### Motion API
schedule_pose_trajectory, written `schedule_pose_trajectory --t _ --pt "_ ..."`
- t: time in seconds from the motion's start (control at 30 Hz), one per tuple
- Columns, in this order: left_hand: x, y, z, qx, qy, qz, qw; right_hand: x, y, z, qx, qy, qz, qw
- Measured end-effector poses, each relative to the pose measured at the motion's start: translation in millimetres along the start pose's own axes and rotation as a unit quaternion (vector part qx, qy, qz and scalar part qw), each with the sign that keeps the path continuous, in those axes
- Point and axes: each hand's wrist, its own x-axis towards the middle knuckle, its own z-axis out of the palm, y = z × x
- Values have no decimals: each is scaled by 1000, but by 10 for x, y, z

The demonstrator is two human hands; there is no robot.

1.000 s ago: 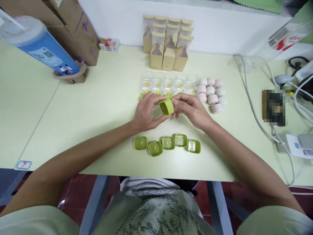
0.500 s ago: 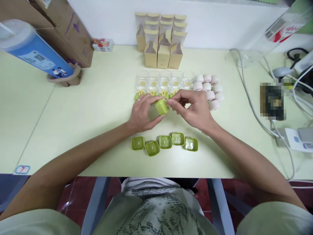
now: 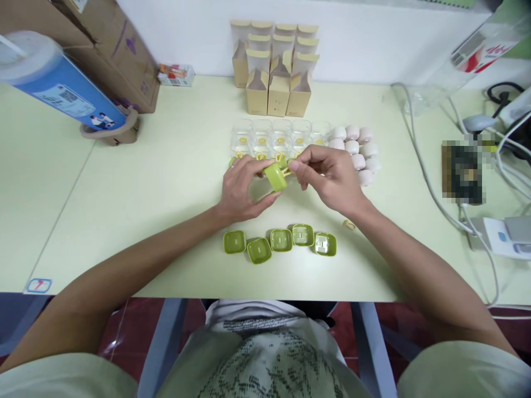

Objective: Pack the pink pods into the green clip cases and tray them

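My left hand is closed around a small clear box with a green cap at the middle of the table. My right hand pinches a small yellowish piece right against that cap. Behind the hands stands a row of clear little boxes with yellow parts inside. Several green caps lie open side up in a row nearer to me. A small yellow piece lies on the table beside my right wrist.
Pale pink round pieces sit to the right of the clear boxes. Open tan cartons stand at the back wall. A blue cylinder and brown cardboard boxes are at far left. Cables and devices lie at right.
My right hand's fingers have shifted up to the top of the green cap and now pinch a small yellowish piece there. The cap has tilted slightly. A small yellow piece shows by my right wrist.
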Motion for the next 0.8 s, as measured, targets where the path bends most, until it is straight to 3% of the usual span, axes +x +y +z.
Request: schedule_pose_trajectory --t 0.1,0.2,0.33,0.4,0.47,0.6,0.8 --pt "13 6 1 -32 20 5 999 29 -38 -86 4 22 -7 1000" --pt "27 23 6 -32 14 0 999 71 -143 -376 -30 38 -23 999" --pt "40 48 11 -17 5 14 1000 94 -254 -873 -189 6 -67 980" --pt "45 56 8 -14 6 35 999 103 -226 -995 -280 -15 -59 958" --pt "49 61 -1 -12 3 54 998 124 -139 -988 -361 -44 -24 931" --pt "56 70 -25 -6 -16 76 997 195 89 -777 -453 -92 1 887" --pt "61 79 -36 -2 -30 82 996 221 196 -663 -468 -92 -13 879"
